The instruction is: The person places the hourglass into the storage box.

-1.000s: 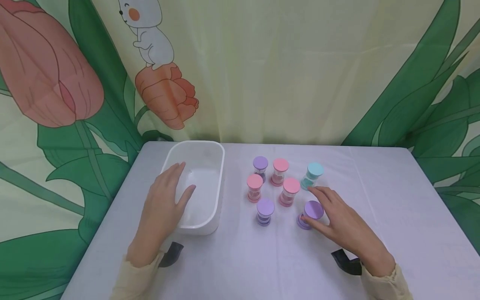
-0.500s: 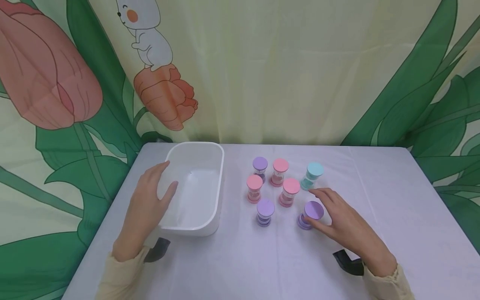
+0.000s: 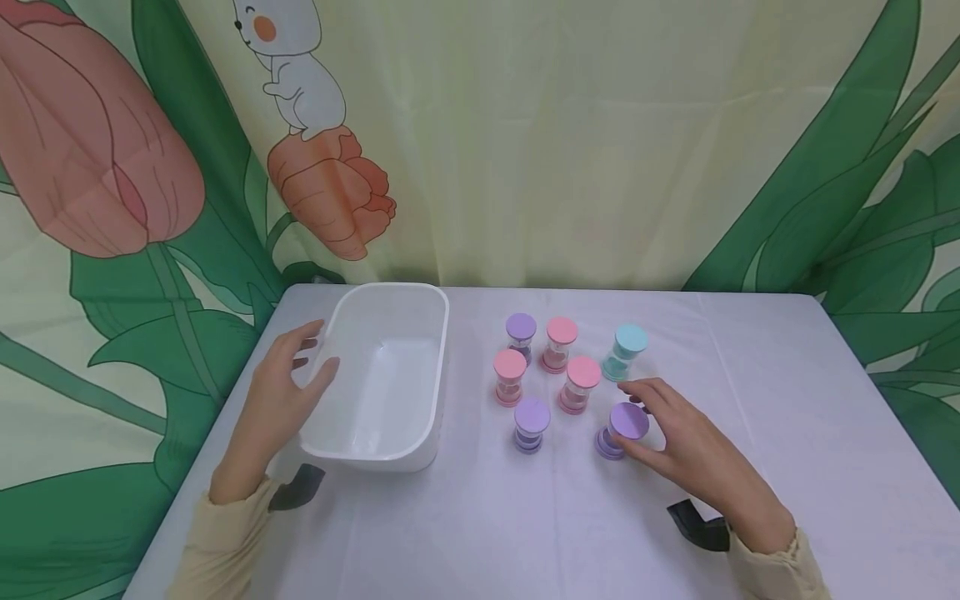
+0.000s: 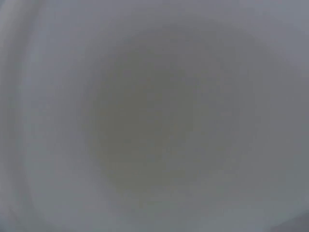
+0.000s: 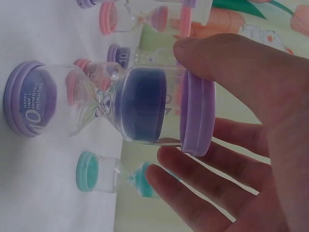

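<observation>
My right hand point(image 3: 686, 446) has its thumb and fingers around the purple cap of a sand timer point(image 5: 145, 104). In the right wrist view the thumb lies against one side of the cap and the fingers reach behind the other. This timer stands on the table, its dark blue sand in the upper bulb and a "10 minutes" label on its base. My left hand point(image 3: 273, 400) is held beside the left wall of a white plastic tub point(image 3: 431, 417), fingers loosely bent, holding nothing. The left wrist view shows only a blurred pale surface.
Left of the right hand stand three pink sand timers point(image 3: 582, 373) and two purple ones point(image 3: 531, 417). A teal sand timer point(image 3: 628, 340) stands just beyond its fingertips. White cloth covers the table point(image 3: 480, 533); a printed curtain point(image 3: 562, 150) hangs behind its back edge.
My left hand has moved left, from over the tub to beside its left wall. The right thumb and fingers have drawn slightly closer around the purple timer's cap. The timers have stayed put.
</observation>
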`<state>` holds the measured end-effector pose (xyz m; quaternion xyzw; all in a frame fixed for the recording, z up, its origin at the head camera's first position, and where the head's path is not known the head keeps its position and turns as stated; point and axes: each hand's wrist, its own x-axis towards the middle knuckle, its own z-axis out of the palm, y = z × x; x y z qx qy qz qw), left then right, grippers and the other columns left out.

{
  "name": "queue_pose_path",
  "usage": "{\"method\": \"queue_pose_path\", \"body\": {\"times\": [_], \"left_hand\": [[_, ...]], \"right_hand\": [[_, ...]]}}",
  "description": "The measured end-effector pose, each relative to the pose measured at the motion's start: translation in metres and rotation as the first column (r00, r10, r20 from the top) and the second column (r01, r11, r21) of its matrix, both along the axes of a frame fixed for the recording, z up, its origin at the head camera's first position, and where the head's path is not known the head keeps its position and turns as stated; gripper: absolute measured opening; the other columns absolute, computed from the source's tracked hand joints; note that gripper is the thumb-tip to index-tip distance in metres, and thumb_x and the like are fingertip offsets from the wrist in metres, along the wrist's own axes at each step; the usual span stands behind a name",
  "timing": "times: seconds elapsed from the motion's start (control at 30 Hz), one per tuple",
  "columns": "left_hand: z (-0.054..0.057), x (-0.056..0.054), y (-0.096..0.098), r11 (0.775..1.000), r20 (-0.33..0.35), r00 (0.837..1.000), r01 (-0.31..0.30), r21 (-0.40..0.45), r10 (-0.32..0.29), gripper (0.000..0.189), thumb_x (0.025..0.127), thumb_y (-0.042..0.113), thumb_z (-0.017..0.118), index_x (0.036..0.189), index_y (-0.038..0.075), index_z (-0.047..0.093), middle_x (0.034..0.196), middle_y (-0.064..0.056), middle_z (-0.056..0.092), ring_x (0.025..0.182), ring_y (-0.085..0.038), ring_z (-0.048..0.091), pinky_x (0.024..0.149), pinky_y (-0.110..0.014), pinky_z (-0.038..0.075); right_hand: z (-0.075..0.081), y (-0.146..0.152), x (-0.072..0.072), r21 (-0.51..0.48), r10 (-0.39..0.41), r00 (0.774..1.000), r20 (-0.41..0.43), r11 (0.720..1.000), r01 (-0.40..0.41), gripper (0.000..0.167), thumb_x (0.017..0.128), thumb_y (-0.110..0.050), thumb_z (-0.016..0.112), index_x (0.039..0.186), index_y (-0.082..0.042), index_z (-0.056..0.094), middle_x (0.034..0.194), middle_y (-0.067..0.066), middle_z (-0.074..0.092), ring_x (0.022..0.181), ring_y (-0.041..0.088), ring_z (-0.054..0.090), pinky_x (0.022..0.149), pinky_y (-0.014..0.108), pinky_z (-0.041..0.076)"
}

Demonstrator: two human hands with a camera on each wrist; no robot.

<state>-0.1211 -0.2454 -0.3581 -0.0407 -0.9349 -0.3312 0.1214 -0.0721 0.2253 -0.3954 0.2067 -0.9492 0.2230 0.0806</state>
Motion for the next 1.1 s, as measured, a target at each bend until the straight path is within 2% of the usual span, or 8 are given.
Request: {"method": "queue_pose_path", "body": {"times": [0.27, 0.47, 0.7, 0.8, 0.87, 1.0, 1.1], "left_hand": [[-0.007, -0.007, -0.008, 0.999, 0.015, 1.000, 0.009, 0.047, -0.010, 0.055, 0.096, 0.019, 0.063, 0.147, 0.006, 0.043, 0.136, -0.023, 0.054, 0.122, -0.041, 0.055, 0.097, -0.059, 0.049], [-0.011, -0.010, -0.014, 0.996, 0.070, 0.997, 0.008, 0.086, -0.014, 0.056, 0.098, 0.021, 0.061, 0.148, 0.006, 0.041, 0.136, -0.024, 0.054, 0.122, -0.043, 0.055, 0.097, -0.059, 0.049], [-0.017, -0.015, -0.021, 0.989, 0.136, 0.990, 0.006, 0.146, -0.026, 0.053, 0.100, 0.024, 0.057, 0.148, 0.008, 0.042, 0.136, -0.024, 0.055, 0.124, -0.043, 0.053, 0.097, -0.061, 0.048], [-0.021, -0.017, -0.023, 0.985, 0.147, 0.988, 0.011, 0.171, -0.036, 0.052, 0.101, 0.026, 0.056, 0.147, 0.007, 0.042, 0.136, -0.025, 0.055, 0.124, -0.043, 0.053, 0.098, -0.063, 0.047], [-0.022, -0.018, -0.025, 0.983, 0.151, 0.988, 0.015, 0.183, -0.043, 0.052, 0.101, 0.026, 0.056, 0.147, 0.006, 0.043, 0.136, -0.025, 0.054, 0.124, -0.044, 0.054, 0.097, -0.063, 0.047], [-0.024, -0.020, -0.027, 0.977, 0.167, 0.984, 0.016, 0.213, -0.053, 0.052, 0.101, 0.029, 0.055, 0.147, 0.007, 0.043, 0.137, -0.024, 0.054, 0.124, -0.044, 0.053, 0.096, -0.063, 0.048], [-0.025, -0.021, -0.028, 0.969, 0.203, 0.978, 0.004, 0.247, -0.056, 0.054, 0.102, 0.033, 0.054, 0.148, 0.009, 0.042, 0.138, -0.024, 0.053, 0.125, -0.044, 0.053, 0.094, -0.061, 0.050]], "right_hand": [[-0.005, 0.001, -0.001, -0.012, 0.014, 1.000, -0.028, 1.000, -0.014, 0.064, 0.073, -0.020, 0.089, 0.127, -0.010, 0.057, 0.117, 0.000, 0.061, 0.094, 0.015, 0.062, 0.077, 0.039, 0.059], [-0.008, 0.002, -0.001, -0.028, 0.020, 0.999, -0.048, 0.999, -0.021, 0.060, 0.072, -0.019, 0.089, 0.123, -0.009, 0.059, 0.111, -0.003, 0.061, 0.091, 0.010, 0.060, 0.075, 0.037, 0.059], [-0.010, 0.002, -0.001, -0.059, 0.018, 1.000, -0.005, 0.998, -0.018, 0.058, 0.073, -0.016, 0.088, 0.123, -0.009, 0.060, 0.111, -0.004, 0.063, 0.094, 0.010, 0.061, 0.080, 0.038, 0.059], [-0.012, 0.004, -0.002, -0.101, 0.029, 1.000, -0.002, 0.995, -0.029, 0.057, 0.073, -0.015, 0.088, 0.123, -0.009, 0.060, 0.110, -0.005, 0.063, 0.096, 0.008, 0.062, 0.081, 0.035, 0.059], [-0.014, 0.006, -0.004, -0.143, 0.041, 0.999, -0.003, 0.989, -0.041, 0.056, 0.072, -0.013, 0.088, 0.121, -0.009, 0.061, 0.110, -0.006, 0.064, 0.096, 0.006, 0.062, 0.082, 0.028, 0.058], [-0.020, 0.010, -0.006, -0.242, 0.066, 0.998, 0.014, 0.968, -0.060, 0.054, 0.071, -0.010, 0.088, 0.119, -0.009, 0.064, 0.110, -0.005, 0.066, 0.098, 0.001, 0.061, 0.085, 0.013, 0.052], [-0.024, 0.013, -0.008, -0.306, 0.074, 0.996, 0.048, 0.950, -0.056, 0.053, 0.071, -0.009, 0.088, 0.119, -0.008, 0.065, 0.111, -0.002, 0.068, 0.100, -0.002, 0.060, 0.085, 0.010, 0.051]]}}
